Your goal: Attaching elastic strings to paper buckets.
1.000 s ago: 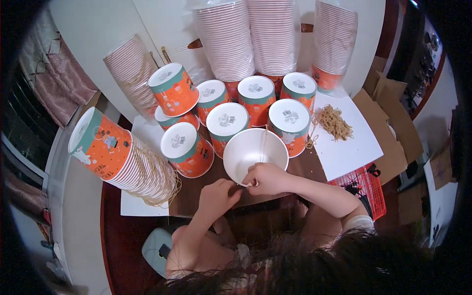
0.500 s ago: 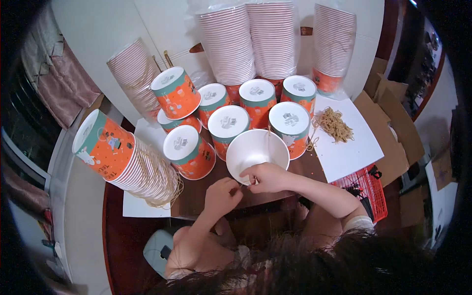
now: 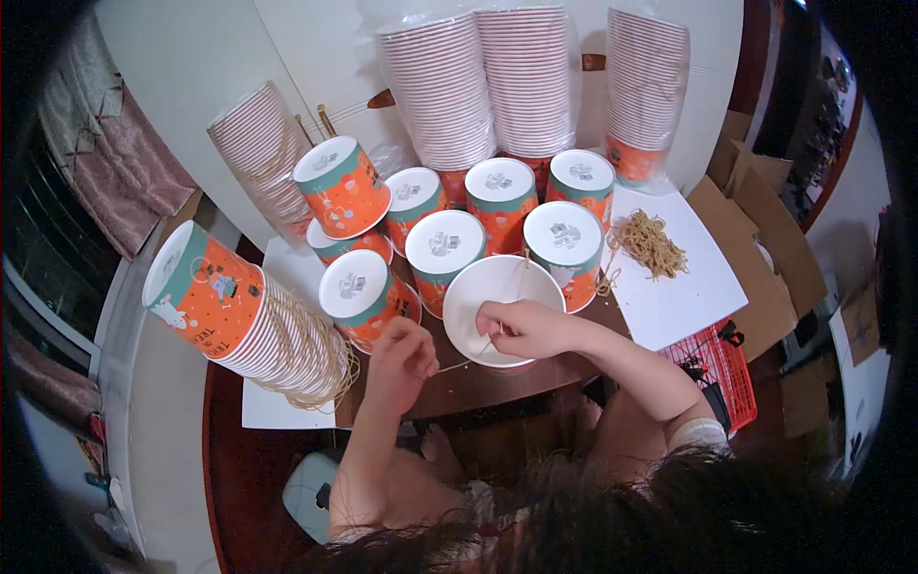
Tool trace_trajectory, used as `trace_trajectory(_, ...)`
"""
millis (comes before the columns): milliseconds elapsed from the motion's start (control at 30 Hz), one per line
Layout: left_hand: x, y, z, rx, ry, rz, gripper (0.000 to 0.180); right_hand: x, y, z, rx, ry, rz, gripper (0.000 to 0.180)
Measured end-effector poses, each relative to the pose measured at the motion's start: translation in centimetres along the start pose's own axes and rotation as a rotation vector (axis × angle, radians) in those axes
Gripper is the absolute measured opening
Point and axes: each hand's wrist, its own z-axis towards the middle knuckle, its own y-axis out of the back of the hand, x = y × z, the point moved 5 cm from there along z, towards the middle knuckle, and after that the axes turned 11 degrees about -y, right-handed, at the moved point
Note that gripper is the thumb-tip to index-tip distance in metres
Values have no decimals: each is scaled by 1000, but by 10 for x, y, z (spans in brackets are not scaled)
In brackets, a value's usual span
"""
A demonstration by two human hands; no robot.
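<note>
Orange paper cups (image 3: 448,247) with white lids are crowding behind your open white cup (image 3: 497,298), which is facing up and looks empty. A pile of rubber bands (image 3: 652,243) is lying on white paper (image 3: 684,297). Your right hand (image 3: 524,327) is resting on the cup's rim, pinching what may be a thin string (image 3: 469,356). Your left hand (image 3: 400,352) is curling shut just beside it.

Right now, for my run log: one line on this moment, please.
right hand: inside white bowl, pinching string | left hand: closed beside bowl | around: upturned orange cups, string pile
</note>
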Motion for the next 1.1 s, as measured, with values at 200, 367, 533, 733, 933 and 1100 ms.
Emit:
trace_trajectory(200, 32, -2, 2, 58, 136, 628, 17, 23, 10, -1, -97, 398, 48, 16)
trace_trajectory(367, 30, -9, 3, 76, 148, 791, 12, 24, 9, 1, -140, 285, -133, 15)
trace_trajectory(533, 30, -9, 4, 81, 151, 647, 8, 14, 5, 0, -228, 231, -229, 12)
trace_trajectory(733, 29, -11, 3, 117, 152, 635, 11, 14, -1, 4, -218, 270, -300, 8)
trace_trajectory(933, 20, -8, 3, 75, 133, 616, 24, 1, 2, 7, -280, 188, -209, 7)
trace_trajectory(1100, 27, 5, -1, 70, 264, 624, 19, 1, 5, 6, -282, 180, -186, 13)
